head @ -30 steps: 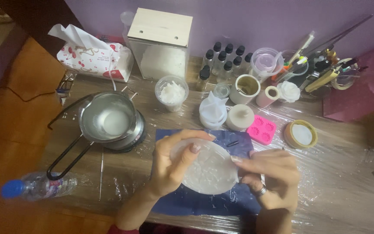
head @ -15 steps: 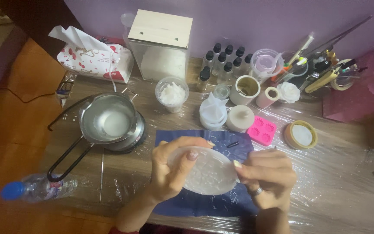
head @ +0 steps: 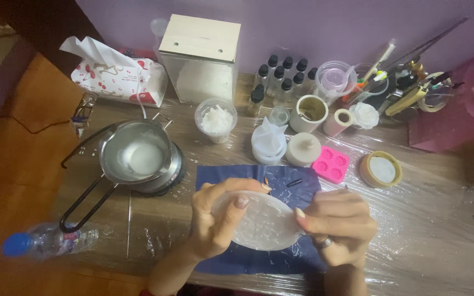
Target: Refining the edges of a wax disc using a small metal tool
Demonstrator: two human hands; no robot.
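Both hands hold one thing at the near edge of the worktop (head: 440,241): a round, translucent white mould (head: 261,222), tilted toward the camera over a dark blue cloth (head: 237,178). The left hand (head: 215,219) is clamped on its left rim with the thumb pressed onto its face; the right hand (head: 338,225), a ring on one finger, pinches the right rim. Judging from this, the disc seems to be under flexing or release work, with whatever sits inside not yet out, though the contents are too faint to read. Small white flakes lie on the cloth below. Left of the cloth a steel pot (head: 135,153) holds a pale, set-looking pool, which suggests melting is already done. A clear bottle with a blue cap (head: 42,241) lies on its side near the left edge. Farther back stand a cup of white flakes (head: 216,119), a pink flower mould (head: 330,163) and a gold-rimmed tin (head: 381,169). Against the wall sit a white tissue pack with red print (head: 117,79), a clear box with a pale wooden lid (head: 199,57), and black-capped dropper bottles (head: 281,77).
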